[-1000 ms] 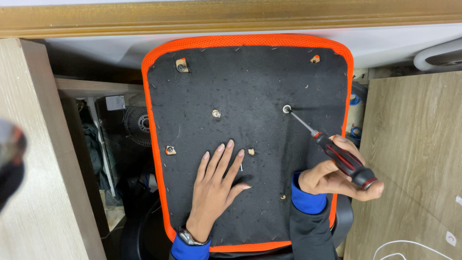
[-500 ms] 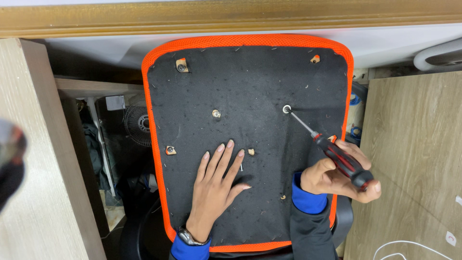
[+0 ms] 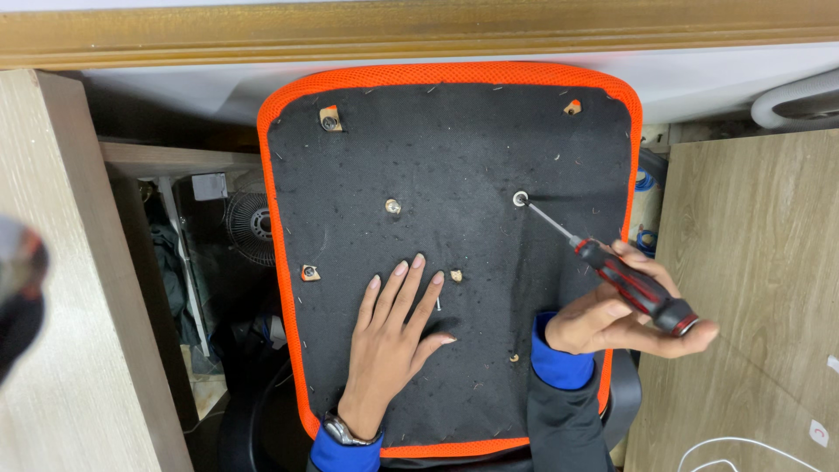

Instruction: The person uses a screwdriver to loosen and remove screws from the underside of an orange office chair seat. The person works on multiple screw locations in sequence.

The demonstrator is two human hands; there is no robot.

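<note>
Counting: one screwdriver, one seat underside, two hands. Right hand fingers wrapped around handle, tip in bolt. Left hand flat, fingers spread.

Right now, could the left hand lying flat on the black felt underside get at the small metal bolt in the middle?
Probably yes. The left hand rests flat on the black felt underside, and the small metal bolt sits just beyond its fingertips with only bare felt between. The right hand and the red-and-black screwdriver are off to the side.
</note>
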